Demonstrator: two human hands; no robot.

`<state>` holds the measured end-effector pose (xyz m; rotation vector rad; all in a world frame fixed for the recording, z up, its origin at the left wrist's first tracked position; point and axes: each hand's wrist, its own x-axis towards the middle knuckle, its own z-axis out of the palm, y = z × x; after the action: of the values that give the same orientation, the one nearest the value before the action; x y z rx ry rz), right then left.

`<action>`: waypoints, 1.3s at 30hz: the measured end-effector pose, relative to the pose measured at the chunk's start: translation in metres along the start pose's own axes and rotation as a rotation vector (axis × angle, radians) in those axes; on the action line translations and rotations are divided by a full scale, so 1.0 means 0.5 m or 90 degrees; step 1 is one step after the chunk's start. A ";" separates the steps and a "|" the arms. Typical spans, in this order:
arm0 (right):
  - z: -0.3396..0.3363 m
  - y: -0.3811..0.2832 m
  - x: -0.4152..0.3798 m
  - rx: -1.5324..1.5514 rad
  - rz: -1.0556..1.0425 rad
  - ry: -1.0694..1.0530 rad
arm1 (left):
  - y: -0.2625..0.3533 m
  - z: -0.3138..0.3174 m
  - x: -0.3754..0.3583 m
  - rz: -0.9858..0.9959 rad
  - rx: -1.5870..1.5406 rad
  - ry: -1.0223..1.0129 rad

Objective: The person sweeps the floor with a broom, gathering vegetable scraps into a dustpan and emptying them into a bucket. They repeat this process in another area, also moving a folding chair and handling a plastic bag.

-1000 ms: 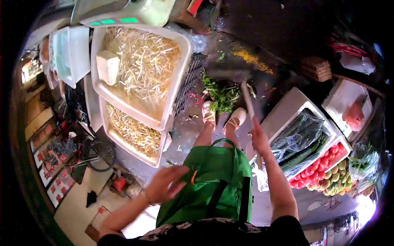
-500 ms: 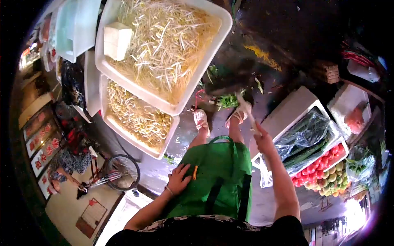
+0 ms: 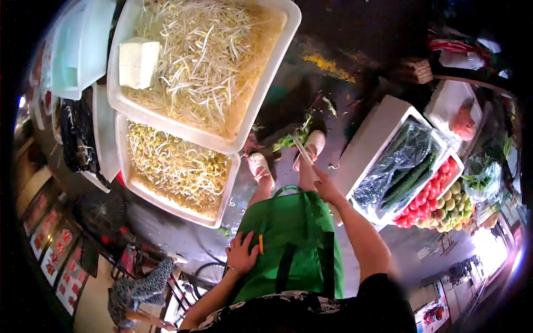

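Observation:
A green bag [image 3: 286, 244] with a loop handle, black straps and a small orange tag hangs at my front. My left hand [image 3: 242, 253] lies on the bag's left side, fingers spread beside the tag. Beyond the bag's far right corner, my right hand [image 3: 326, 186] is closed around one end of a long, narrow, pale blade-like tool [image 3: 303, 151]. This tool points away from me and overlaps my right shoe [image 3: 316, 143] in the view. Loose green leaves [image 3: 286, 142] lie on the floor by its tip.
Two tubs of bean sprouts [image 3: 177, 161] stand at left, a pale block [image 3: 139, 64] in the farther one. At right are a foam box of cucumbers [image 3: 408, 180], red tomatoes [image 3: 430, 191] and round greenish produce [image 3: 452, 208]. A person [image 3: 139, 291] is at lower left near a bicycle wheel.
The view has shifted, and the person at lower left appears nearer. My right hand and the tool have swung left in view. My left hand stays on the bag.

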<state>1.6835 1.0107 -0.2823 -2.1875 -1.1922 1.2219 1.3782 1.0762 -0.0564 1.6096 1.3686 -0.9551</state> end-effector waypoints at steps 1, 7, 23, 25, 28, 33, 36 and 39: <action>-0.085 -0.053 -0.012 0.153 0.166 -0.082 | -0.003 0.000 0.001 0.009 -0.003 -0.001; -0.229 -0.022 0.125 0.345 0.351 0.020 | -0.041 0.008 0.003 0.051 0.005 0.048; -0.207 -0.047 -0.077 0.596 0.517 0.028 | -0.164 -0.006 -0.007 0.141 0.057 0.047; -0.195 0.023 0.033 0.560 0.412 0.141 | -0.160 0.001 -0.009 0.116 0.075 0.030; -0.122 0.040 0.110 0.662 0.495 0.157 | -0.164 0.025 -0.005 0.121 0.061 0.049; 0.171 0.067 -0.182 0.563 0.519 0.048 | -0.150 0.061 -0.030 0.107 -0.005 0.061; 0.042 -0.058 -0.268 0.647 0.605 -0.076 | -0.139 0.080 -0.042 0.123 0.014 0.096; -0.035 -0.066 -0.266 0.590 0.533 -0.050 | -0.134 0.108 -0.065 0.101 0.004 0.094</action>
<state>1.6461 0.9230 -0.1825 -1.8558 0.3789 1.6839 1.3051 1.0201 -0.0547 1.7938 1.3144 -0.7596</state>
